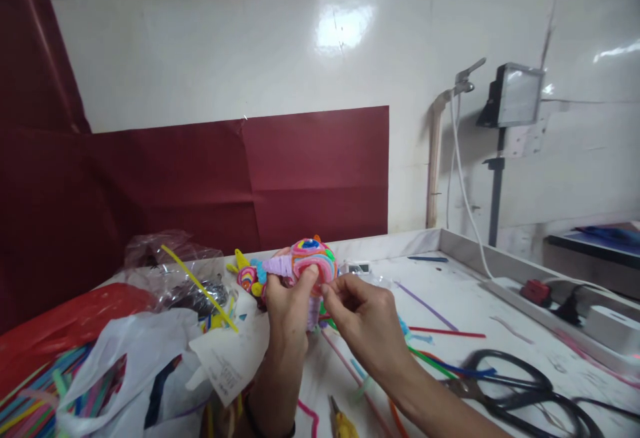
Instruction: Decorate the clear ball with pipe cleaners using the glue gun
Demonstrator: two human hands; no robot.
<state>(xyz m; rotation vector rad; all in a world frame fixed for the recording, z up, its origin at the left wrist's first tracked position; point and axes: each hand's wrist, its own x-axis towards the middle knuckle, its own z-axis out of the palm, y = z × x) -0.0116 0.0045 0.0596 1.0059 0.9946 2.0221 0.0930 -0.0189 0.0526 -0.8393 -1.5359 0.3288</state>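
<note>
Up close, both hands meet at a multicolored pipe-cleaner figure (300, 266) held just above the white worktable (465, 291), near its far edge in front of the dark red paper on the wall (280, 171). Left hand (287, 305) grips the figure from below and behind, thumb pressed onto the pink coiled disc on its front, fingers wrapped around the body. Right hand (363, 315) sits just beside it, thumb and forefinger pinched together at the disc's lower right edge; too small to tell what they pinch, maybe a thin strand. Figure has a lilac cone sticking left, plus yellow and blue bits on its left side.

Left of the hands: clear plastic bag (173, 271) with a yellow pipe cleaner (200, 288) lying across it, a white plastic bag (135, 358), a red bag (65, 318), and a bundle of colored pipe cleaners (25, 405) at the bottom left corner. Right of the hands: loose pipe-cleaner pieces, purple (425, 305) and red (447, 332), scattered on the table. Large black scissors (515, 385) lie near the right forearm. Yellow-handled tool (343, 421) at bottom edge, mostly cut off. White cable (465, 191) runs down the wall to the table's right rim.
</note>
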